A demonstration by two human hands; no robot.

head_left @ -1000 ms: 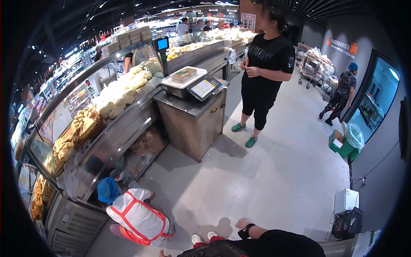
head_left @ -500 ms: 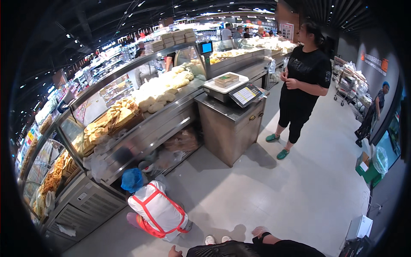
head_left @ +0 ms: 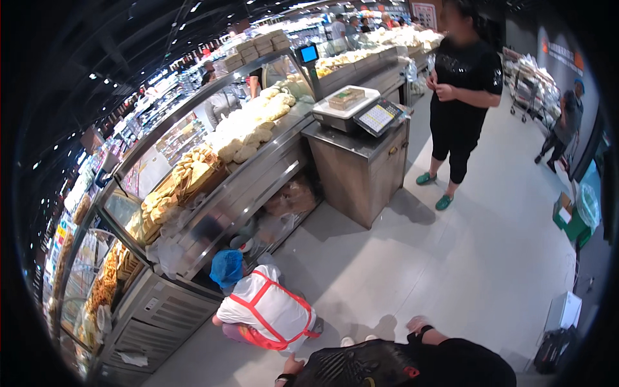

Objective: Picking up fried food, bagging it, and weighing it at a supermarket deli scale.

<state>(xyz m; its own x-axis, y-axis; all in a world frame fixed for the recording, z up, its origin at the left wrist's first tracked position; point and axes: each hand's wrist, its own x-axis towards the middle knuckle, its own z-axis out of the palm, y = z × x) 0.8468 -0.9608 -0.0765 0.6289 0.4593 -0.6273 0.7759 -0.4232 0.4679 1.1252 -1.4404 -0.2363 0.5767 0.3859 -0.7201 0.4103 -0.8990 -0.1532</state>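
My left hand (head_left: pixel 293 366) hangs low at the bottom edge, a finger stretched out and nothing visible in it. It is nearest to a crouching co-worker (head_left: pixel 274 306) in a white shirt, red apron straps and a blue hair cover. My right hand (head_left: pixel 418 323), with a black band at the wrist, is held out over the grey floor (head_left: pixel 361 284). Its fingers are slightly blurred but look loosely apart, and I see nothing in them. Neither hand touches any object. The co-worker's own hands are mostly hidden, in front of the low shelf under the display counter.
A glass display counter (head_left: pixel 258 177) with piled breads and buns runs along the left. A steel cabinet (head_left: pixel 348 184) bears a scale (head_left: pixel 345 106). A person in black (head_left: pixel 464 97) stands beside it. At the right are a loaded cart (head_left: pixel 532 87) and a green box (head_left: pixel 570 219).
The view has shifted, so counter, cabinet and crouching co-worker appear farther right. Both my hands show more fully. A person at the far right has moved forward.
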